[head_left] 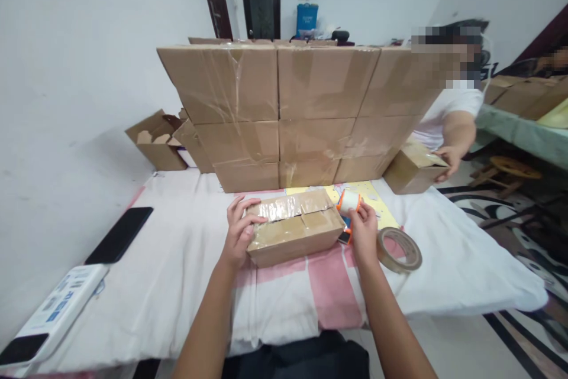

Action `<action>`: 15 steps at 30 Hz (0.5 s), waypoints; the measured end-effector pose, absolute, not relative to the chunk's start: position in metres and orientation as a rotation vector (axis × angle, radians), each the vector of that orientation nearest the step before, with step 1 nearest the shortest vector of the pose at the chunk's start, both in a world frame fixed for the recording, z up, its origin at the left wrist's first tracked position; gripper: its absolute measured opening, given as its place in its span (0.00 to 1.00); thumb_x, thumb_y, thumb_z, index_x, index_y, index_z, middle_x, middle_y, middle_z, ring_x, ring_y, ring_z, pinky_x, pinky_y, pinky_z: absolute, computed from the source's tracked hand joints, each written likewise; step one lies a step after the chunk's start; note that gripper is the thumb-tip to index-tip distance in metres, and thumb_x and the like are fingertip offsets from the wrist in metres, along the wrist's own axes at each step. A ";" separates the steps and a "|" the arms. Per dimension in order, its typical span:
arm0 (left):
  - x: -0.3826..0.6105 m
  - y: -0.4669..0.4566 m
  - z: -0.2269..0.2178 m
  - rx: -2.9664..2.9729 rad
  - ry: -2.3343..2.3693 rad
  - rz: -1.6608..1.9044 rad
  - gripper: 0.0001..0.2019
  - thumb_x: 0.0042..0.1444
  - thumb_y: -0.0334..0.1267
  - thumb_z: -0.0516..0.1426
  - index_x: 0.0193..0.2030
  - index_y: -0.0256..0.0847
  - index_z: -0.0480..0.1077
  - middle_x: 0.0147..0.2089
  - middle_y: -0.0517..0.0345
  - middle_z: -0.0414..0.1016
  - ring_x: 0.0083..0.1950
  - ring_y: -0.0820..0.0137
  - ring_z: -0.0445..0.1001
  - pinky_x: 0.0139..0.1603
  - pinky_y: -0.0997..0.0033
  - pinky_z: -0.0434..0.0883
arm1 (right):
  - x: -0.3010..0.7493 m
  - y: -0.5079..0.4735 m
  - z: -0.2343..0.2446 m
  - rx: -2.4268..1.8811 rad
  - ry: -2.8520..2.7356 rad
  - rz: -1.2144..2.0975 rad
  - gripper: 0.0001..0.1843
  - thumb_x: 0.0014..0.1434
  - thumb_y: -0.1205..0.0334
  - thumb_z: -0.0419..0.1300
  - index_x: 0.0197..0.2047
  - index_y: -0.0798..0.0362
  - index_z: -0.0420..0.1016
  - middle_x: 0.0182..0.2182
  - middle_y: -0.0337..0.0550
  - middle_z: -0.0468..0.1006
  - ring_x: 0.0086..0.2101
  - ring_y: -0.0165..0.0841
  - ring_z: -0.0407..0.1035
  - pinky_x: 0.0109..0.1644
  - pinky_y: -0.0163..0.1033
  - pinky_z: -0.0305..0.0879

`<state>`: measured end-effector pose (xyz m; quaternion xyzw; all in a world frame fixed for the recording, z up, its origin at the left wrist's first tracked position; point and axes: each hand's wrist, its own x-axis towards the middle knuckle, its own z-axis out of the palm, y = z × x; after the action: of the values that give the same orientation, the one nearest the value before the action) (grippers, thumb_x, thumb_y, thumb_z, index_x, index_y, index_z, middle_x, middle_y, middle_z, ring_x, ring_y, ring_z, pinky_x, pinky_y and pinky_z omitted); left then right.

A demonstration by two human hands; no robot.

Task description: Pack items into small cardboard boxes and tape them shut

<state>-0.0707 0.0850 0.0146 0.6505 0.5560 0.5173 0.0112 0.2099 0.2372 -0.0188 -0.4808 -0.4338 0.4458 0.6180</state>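
Observation:
A small cardboard box (295, 228) lies on the cloth-covered table (177, 284) in front of me, with clear tape across its top. My left hand (238, 230) grips the box's left end, fingers curled over the top edge. My right hand (362, 231) is at the box's right end, closed on an orange and white tape dispenser (348, 204) that touches the box. A loose roll of brown tape (398, 249) lies flat just to the right of my right hand.
A wall of taped cardboard boxes (293, 107) stands stacked behind. A person at the right rests a hand (448, 161) on another box (412, 169). A black phone (119, 235) and a white device (53, 314) lie at the left. Open boxes (157, 139) sit at the back left.

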 end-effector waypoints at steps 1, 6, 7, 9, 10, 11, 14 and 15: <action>-0.072 0.084 0.016 2.055 1.757 1.574 0.24 0.69 0.50 0.42 0.42 0.45 0.78 0.63 0.50 0.68 0.72 0.55 0.51 0.72 0.40 0.49 | 0.210 0.239 -0.021 -1.104 -1.019 1.042 0.25 0.52 0.55 0.64 0.51 0.52 0.66 0.48 0.50 0.78 0.48 0.41 0.76 0.54 0.50 0.70; -0.080 0.083 0.018 2.174 1.815 1.470 0.25 0.69 0.50 0.42 0.45 0.46 0.79 0.66 0.50 0.66 0.73 0.54 0.50 0.72 0.39 0.48 | 0.212 0.241 -0.025 -1.119 -1.185 0.949 0.22 0.52 0.60 0.60 0.51 0.54 0.70 0.48 0.53 0.80 0.49 0.43 0.76 0.55 0.51 0.70; -0.082 0.083 0.019 2.191 1.808 1.492 0.25 0.69 0.51 0.42 0.45 0.46 0.79 0.66 0.49 0.65 0.72 0.53 0.51 0.71 0.38 0.49 | 0.213 0.242 -0.026 -1.120 -1.205 0.953 0.21 0.51 0.61 0.60 0.50 0.54 0.71 0.48 0.53 0.81 0.48 0.43 0.76 0.53 0.50 0.71; -0.083 0.078 0.024 2.229 1.788 1.566 0.26 0.69 0.52 0.41 0.46 0.45 0.78 0.65 0.47 0.66 0.71 0.52 0.54 0.70 0.38 0.53 | 0.217 0.244 -0.028 -1.123 -1.219 0.976 0.19 0.50 0.62 0.59 0.47 0.54 0.73 0.45 0.51 0.82 0.45 0.42 0.77 0.50 0.48 0.72; -0.080 0.074 0.029 2.263 1.793 1.599 0.25 0.69 0.53 0.42 0.47 0.45 0.78 0.64 0.47 0.68 0.71 0.51 0.55 0.69 0.38 0.55 | 0.218 0.246 -0.030 -1.121 -1.212 0.991 0.18 0.50 0.62 0.59 0.46 0.54 0.73 0.43 0.50 0.83 0.43 0.41 0.78 0.49 0.47 0.73; -0.075 0.068 0.034 2.323 1.811 1.612 0.23 0.68 0.52 0.44 0.48 0.46 0.77 0.63 0.47 0.70 0.70 0.51 0.57 0.68 0.39 0.56 | 0.219 0.247 -0.031 -1.112 -1.202 1.009 0.17 0.49 0.62 0.59 0.45 0.54 0.73 0.41 0.48 0.83 0.42 0.41 0.78 0.47 0.45 0.73; -0.047 0.045 0.051 2.602 1.940 1.358 0.15 0.63 0.46 0.56 0.53 0.49 0.75 0.59 0.52 0.76 0.67 0.52 0.64 0.70 0.42 0.52 | 0.220 0.248 -0.034 -1.066 -1.172 1.068 0.16 0.48 0.61 0.61 0.43 0.52 0.70 0.36 0.44 0.83 0.37 0.39 0.77 0.40 0.41 0.73; -0.036 0.038 0.055 2.665 1.983 1.188 0.18 0.61 0.44 0.58 0.58 0.49 0.72 0.60 0.53 0.76 0.66 0.53 0.66 0.71 0.44 0.51 | 0.220 0.248 -0.034 -1.059 -1.171 1.082 0.16 0.49 0.60 0.61 0.43 0.52 0.69 0.36 0.43 0.82 0.36 0.38 0.77 0.39 0.41 0.73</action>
<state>-0.0360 0.0384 0.0549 0.7413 0.5517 0.3306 -0.1918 0.2196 0.2479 -0.0340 -0.4522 -0.5000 0.4620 0.5762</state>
